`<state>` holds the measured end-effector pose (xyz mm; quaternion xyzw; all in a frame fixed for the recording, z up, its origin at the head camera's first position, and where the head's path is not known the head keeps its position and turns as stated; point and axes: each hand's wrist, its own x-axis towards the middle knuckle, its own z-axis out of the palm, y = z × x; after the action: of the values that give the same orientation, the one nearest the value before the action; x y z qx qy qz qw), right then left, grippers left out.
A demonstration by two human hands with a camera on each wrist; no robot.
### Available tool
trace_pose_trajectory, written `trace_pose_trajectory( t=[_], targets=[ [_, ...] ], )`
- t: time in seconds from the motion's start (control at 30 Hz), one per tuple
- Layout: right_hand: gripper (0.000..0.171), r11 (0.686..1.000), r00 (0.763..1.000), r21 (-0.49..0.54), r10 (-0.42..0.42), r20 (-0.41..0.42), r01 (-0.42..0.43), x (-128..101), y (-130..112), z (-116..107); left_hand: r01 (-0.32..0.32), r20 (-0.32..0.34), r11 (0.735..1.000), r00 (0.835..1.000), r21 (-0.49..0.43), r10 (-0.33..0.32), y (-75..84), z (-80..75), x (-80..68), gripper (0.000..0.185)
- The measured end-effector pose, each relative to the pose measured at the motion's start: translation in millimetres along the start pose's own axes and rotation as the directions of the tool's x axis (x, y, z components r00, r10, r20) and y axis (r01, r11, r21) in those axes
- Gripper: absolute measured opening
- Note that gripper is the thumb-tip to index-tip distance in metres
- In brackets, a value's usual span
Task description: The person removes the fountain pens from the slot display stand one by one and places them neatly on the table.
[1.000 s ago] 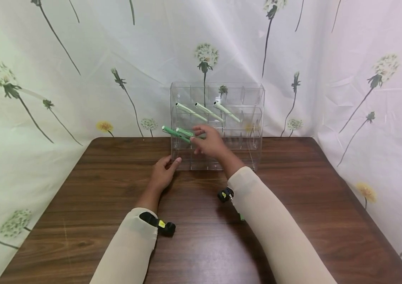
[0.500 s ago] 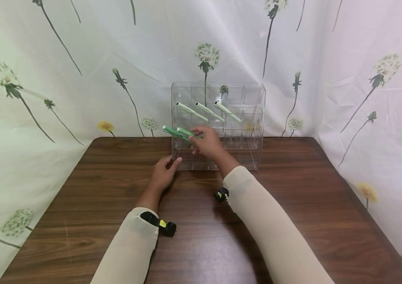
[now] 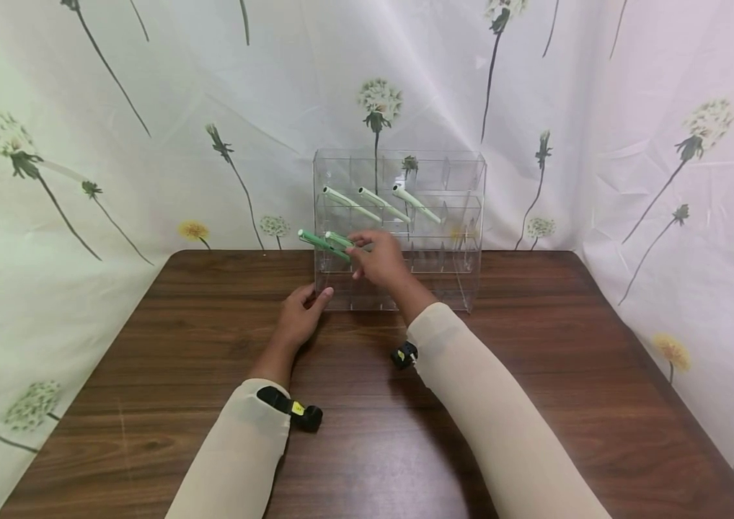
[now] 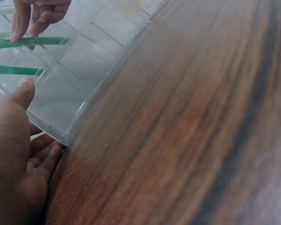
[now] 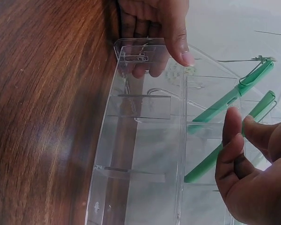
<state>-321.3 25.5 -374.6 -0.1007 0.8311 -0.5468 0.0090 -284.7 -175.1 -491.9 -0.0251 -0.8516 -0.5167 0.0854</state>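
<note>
Right hand (image 3: 380,261), just above the middle of the head view, reaches into the clear plastic organizer (image 3: 464,216) and pinches the second green pen (image 3: 341,240) between curled fingertips. In the right wrist view that pen (image 5: 229,145) runs from the lower middle up toward the right edge, with the thumb and fingers (image 5: 234,140) closed around its barrel. A first green pen (image 3: 321,245) sits in the slot just beside it on the left side of the organizer, its capped end sticking out past the clear front wall; in the right wrist view it (image 5: 234,101) lies parallel to the held pen and slightly above it.

Left hand (image 3: 298,317), left of center in the head view, rests on the brown table (image 3: 536,404) with its fingers relaxed and nearly straight against the lower left corner of the organizer. The left wrist view shows the thumb (image 4: 23,93) lying on the clear front panel and the fingers (image 4: 47,154) tucked at the corner edge; nothing is gripped.

Three pale green pens (image 3: 380,204) lean side by side in the row above, near the top center. Behind the table hangs a white curtain (image 3: 146,108) printed with dandelions. Cream sleeves (image 3: 503,432) cover both forearms across the lower part of the head view.
</note>
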Motion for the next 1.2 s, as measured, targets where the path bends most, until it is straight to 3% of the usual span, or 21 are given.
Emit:
trace_pose_trajectory(
  t=[0.27,0.53,0.83,1.0,1.2],
  targets=[
    [0.031,0.999,0.996,-0.022,-0.040,-0.081,0.038,-2.7,1.9,-0.1,0.001,-0.001,1.000,1.000,0.007,-0.001,-0.1,0.4,0.2,0.053],
    [0.031,0.991,0.984,0.067,-0.109,-0.143,0.120,-5.4,7.1,-2.4,0.013,0.000,1.000,1.000,0.002,-0.013,0.8,0.7,0.6,0.052],
    [0.031,0.963,0.959,0.137,-0.201,-0.199,0.230,-12.0,-2.9,-8.9,0.004,-0.013,1.000,1.000,-0.004,-0.004,-0.7,1.1,0.4,0.051],
    [0.031,0.945,0.940,0.137,-0.263,-0.215,0.296,-15.1,-9.4,-13.0,0.005,-0.019,1.000,1.000,0.001,-0.005,-0.7,2.2,0.4,0.048],
    [0.032,0.949,0.936,0.101,-0.272,-0.222,0.300,-21.5,-14.8,-15.9,0.008,-0.011,1.000,1.000,-0.025,-0.008,0.8,1.5,-0.5,0.046]
  ],
)
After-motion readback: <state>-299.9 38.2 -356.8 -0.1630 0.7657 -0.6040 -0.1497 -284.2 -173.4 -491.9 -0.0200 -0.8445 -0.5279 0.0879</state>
